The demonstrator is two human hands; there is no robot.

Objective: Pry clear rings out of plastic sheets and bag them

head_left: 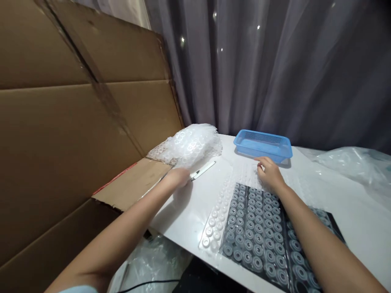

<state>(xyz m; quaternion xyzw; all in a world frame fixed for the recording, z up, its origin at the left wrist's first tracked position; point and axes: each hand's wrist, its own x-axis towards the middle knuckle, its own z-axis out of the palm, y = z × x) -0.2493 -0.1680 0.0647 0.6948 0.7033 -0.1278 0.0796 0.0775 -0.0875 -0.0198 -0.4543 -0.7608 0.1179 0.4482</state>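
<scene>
My left hand (179, 178) is over the left part of the white table, next to a slim white tool (204, 171) with a dark narrow piece beside it. Its fingers are blurred and turned away, so its grip is hidden. My right hand (270, 174) is just in front of the blue basket (262, 156), index finger stretched out and thumb apart, with nothing visible held. Below it lies a clear plastic sheet of moulded rings (215, 221). Partly over a black backing, rows of translucent ring-shaped pieces (253, 228) extend under my right forearm.
A heap of clear ringed plastic sheets (195, 142) sits at the back left. Tall cardboard (91, 106) walls off the left side, with a flap (134, 179) on the table. Crumpled clear plastic (357, 165) lies at right. A grey curtain (244, 69) hangs behind.
</scene>
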